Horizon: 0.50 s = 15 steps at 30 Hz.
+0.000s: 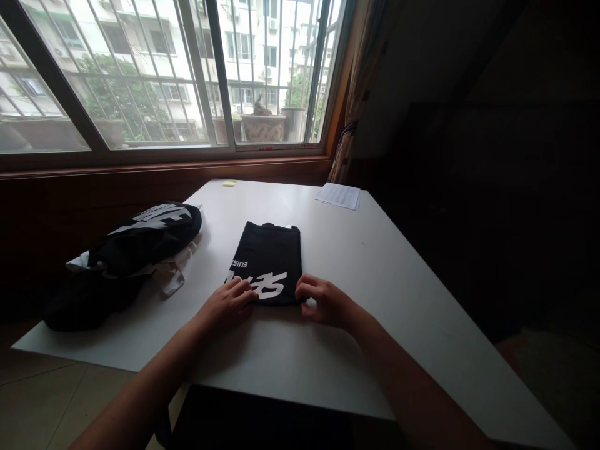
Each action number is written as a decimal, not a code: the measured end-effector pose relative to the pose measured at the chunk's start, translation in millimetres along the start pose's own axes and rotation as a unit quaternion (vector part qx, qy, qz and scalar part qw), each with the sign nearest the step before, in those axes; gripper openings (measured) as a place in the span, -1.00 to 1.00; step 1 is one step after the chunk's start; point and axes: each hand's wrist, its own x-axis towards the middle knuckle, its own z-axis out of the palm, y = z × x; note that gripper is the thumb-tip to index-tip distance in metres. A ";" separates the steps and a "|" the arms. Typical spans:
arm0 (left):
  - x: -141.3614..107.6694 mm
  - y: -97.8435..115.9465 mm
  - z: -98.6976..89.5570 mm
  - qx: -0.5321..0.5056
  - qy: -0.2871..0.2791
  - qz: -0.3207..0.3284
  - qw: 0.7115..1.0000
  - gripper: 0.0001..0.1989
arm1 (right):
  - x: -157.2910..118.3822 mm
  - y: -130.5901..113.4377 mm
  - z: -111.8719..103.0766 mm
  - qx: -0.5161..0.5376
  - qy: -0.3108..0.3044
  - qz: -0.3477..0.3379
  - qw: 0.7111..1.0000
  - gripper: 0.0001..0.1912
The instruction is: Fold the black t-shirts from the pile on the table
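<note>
A black folded cloth (272,250) with white lettering lies flat on the white table (347,262), forming a rough rectangle. At its near left corner, my left hand (232,300) rests with its fingers bent and pressed together on the edge. My right hand (323,301) pinches the near right corner between thumb and fingers. The cloth's far edge is slightly uneven, with small bits showing beyond it. Part of the lettering is hidden under my left hand.
A heap of black and white clothes (140,240) lies at the table's left side, partly over its edge. Papers (340,195) lie at the far right corner, and a yellow note (229,184) at the far left. A barred window stands behind the table.
</note>
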 end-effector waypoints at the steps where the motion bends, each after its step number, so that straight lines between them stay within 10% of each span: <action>1: 0.1 -1.2 -0.6 0.006 0.011 0.003 1.000 -0.83 | -0.3 1.2 0.0 0.000 0.006 0.002 1.000 -0.74; 15: 2.0 -2.9 -9.4 -0.005 0.103 -0.030 0.994 -0.85 | -8.9 15.3 -11.5 0.043 0.098 0.058 0.992 -0.89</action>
